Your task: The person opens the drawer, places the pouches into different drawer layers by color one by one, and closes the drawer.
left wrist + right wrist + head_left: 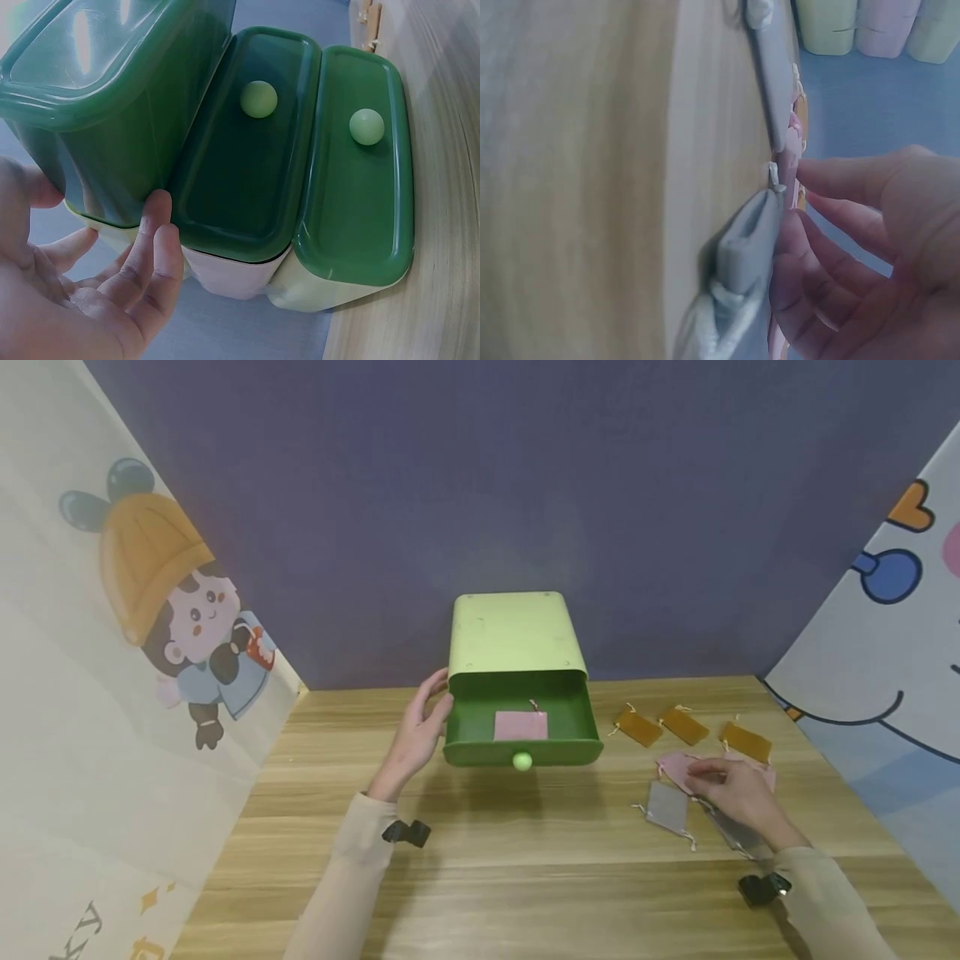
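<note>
In the middle stands a stack of drawers with a pale green top (517, 631). Its top green drawer (465, 752) is pulled out, and a pink drawstring pouch (517, 727) lies inside. My left hand (416, 731) rests at the unit's left side; in the left wrist view its fingertips (157, 206) touch the drawer's side, fingers loosely bent. My right hand (738, 793) is low over the pouches at the right, thumb and fingers pinching another pink pouch (675, 768) on the table. Just in front lie a grey pouch (667, 808) and a second one partly under the hand.
Three orange-brown pouches (639, 727) lie in a row behind the pink ones. Two lower drawers with round knobs (367, 127) are closed beneath the pulled-out one. A dark blue wall (360, 527) rises behind the wooden table (525, 893); printed side panels flank it.
</note>
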The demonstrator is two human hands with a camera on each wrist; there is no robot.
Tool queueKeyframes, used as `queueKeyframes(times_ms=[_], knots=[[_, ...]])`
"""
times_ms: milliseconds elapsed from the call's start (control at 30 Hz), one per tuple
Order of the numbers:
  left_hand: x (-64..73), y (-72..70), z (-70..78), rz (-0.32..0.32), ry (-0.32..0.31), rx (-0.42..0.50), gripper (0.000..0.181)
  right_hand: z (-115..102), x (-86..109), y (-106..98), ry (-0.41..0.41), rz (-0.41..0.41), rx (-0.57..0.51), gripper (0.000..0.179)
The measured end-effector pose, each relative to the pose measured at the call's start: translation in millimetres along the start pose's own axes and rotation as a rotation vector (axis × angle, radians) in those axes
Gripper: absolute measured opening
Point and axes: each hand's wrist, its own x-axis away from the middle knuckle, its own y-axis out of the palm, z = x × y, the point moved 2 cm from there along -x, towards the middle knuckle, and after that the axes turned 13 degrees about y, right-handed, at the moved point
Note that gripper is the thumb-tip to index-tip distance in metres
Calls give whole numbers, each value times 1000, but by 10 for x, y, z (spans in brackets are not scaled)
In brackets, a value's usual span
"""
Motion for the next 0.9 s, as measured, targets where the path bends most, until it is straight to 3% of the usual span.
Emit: queueKeyframes(times_ms=[900], knots=[[1, 2, 39, 10, -12, -44, 56, -19, -86, 0, 4, -66, 86, 37]])
